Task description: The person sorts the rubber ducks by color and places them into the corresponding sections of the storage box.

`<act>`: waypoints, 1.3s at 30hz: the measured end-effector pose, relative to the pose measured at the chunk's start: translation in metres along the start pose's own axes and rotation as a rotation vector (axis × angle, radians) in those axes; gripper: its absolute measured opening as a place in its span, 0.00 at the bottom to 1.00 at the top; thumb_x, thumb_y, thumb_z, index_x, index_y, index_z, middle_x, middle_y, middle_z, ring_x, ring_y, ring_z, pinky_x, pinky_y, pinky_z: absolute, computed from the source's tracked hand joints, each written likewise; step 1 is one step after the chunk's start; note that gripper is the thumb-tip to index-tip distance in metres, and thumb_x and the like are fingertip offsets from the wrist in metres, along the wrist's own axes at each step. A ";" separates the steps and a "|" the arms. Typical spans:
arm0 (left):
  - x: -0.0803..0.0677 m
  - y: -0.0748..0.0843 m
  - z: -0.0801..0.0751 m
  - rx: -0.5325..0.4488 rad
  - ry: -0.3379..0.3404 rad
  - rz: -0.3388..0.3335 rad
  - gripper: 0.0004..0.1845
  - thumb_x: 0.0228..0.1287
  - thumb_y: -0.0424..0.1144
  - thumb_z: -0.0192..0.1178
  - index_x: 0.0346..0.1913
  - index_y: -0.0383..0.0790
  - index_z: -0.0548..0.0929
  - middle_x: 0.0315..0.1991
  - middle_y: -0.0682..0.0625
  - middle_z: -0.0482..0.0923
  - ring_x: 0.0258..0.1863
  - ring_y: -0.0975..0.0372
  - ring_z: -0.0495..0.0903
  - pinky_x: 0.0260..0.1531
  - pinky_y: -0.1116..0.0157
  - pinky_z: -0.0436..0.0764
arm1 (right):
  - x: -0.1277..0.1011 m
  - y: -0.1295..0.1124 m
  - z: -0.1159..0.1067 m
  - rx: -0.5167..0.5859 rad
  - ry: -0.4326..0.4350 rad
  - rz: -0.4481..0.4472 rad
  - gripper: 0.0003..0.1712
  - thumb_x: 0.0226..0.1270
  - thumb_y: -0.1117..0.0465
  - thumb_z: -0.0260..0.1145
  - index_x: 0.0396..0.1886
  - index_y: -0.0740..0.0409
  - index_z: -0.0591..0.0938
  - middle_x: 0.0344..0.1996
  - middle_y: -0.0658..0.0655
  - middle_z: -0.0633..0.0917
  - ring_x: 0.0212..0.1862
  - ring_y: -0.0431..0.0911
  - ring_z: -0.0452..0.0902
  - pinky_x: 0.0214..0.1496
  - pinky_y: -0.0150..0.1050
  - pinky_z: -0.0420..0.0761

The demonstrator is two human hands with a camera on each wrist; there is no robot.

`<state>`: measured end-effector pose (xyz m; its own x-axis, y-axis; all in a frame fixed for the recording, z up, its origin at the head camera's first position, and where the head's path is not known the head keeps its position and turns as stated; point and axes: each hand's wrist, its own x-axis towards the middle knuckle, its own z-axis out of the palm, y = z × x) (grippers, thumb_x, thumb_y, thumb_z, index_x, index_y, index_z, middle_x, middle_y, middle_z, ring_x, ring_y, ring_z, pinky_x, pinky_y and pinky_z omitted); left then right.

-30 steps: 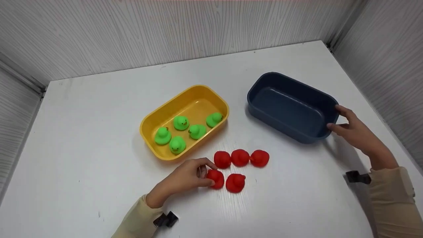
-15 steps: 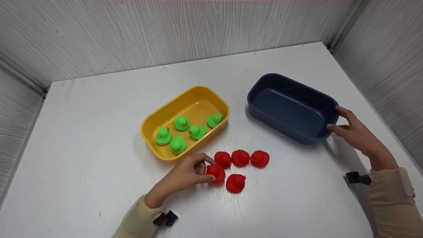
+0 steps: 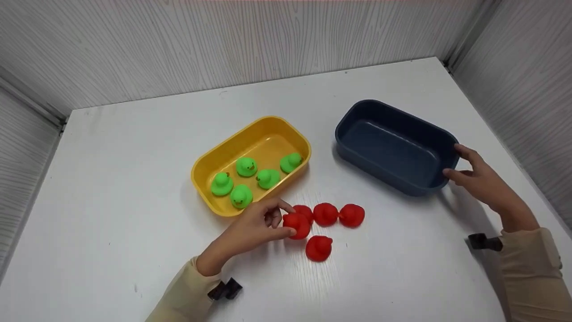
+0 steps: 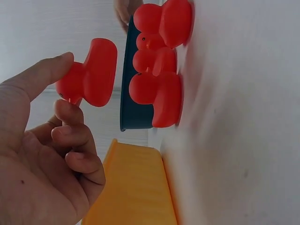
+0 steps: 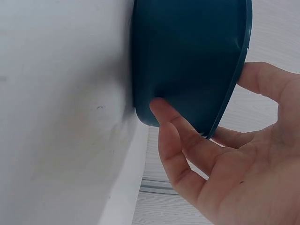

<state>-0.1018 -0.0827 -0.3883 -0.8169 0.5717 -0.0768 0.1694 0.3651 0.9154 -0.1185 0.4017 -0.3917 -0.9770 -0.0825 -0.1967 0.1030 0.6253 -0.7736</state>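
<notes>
My left hand (image 3: 252, 226) pinches a red rubber duck (image 4: 96, 72) by its head between thumb and fingers. In the left wrist view that duck is held up off the white table. Behind it sit several other red ducks: a row of three, with the rightmost duck (image 3: 351, 215), and one nearer duck (image 3: 318, 248). At the far right my right hand (image 3: 480, 181) grips the near right end of a dark blue bin (image 3: 389, 147). Its thumb and a finger hook over the rim, while other fingers press the outer wall (image 5: 187, 70) in the right wrist view.
A yellow bin (image 3: 250, 138) with several green rubber ducks, one of them a duck (image 3: 241, 196) by its near wall, stands left of the blue bin. White wood-grain panels (image 3: 250, 44) enclose the table (image 3: 125, 188) at the back and sides.
My left hand has lifted the red duck from the table and moved it slightly up and right, now overlapping the leftmost duck of the row. The right hand and both bins stay put.
</notes>
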 end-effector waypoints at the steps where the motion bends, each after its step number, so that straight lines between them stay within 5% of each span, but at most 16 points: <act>1: 0.001 0.002 0.000 0.000 0.004 0.003 0.18 0.54 0.43 0.72 0.46 0.42 0.81 0.23 0.54 0.67 0.25 0.66 0.65 0.26 0.73 0.65 | 0.000 0.000 0.000 -0.004 0.000 0.005 0.47 0.75 0.51 0.54 0.77 0.59 0.36 0.75 0.72 0.41 0.45 0.15 0.64 0.44 0.14 0.68; 17: 0.028 0.019 0.012 -0.086 0.132 0.043 0.17 0.54 0.42 0.71 0.46 0.42 0.81 0.24 0.53 0.68 0.26 0.63 0.66 0.27 0.73 0.65 | 0.001 -0.001 0.001 -0.002 -0.002 0.027 0.48 0.74 0.49 0.55 0.77 0.59 0.36 0.75 0.71 0.41 0.43 0.15 0.64 0.43 0.14 0.68; 31: 0.069 0.043 0.024 -0.183 0.239 0.116 0.18 0.54 0.37 0.71 0.47 0.35 0.80 0.21 0.53 0.64 0.24 0.64 0.64 0.26 0.73 0.65 | 0.002 0.001 0.001 0.004 0.004 -0.012 0.46 0.75 0.52 0.53 0.77 0.62 0.36 0.74 0.74 0.40 0.43 0.14 0.64 0.42 0.14 0.69; 39: 0.097 0.062 0.027 -0.131 0.278 0.149 0.19 0.55 0.40 0.71 0.48 0.37 0.81 0.21 0.55 0.65 0.23 0.65 0.64 0.22 0.72 0.62 | -0.001 0.001 0.001 0.017 0.008 -0.021 0.48 0.74 0.51 0.55 0.77 0.62 0.37 0.74 0.74 0.41 0.44 0.15 0.67 0.43 0.14 0.69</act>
<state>-0.1559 0.0156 -0.3500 -0.9107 0.3828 0.1556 0.2406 0.1853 0.9528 -0.1177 0.4020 -0.3929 -0.9804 -0.0892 -0.1756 0.0856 0.6100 -0.7878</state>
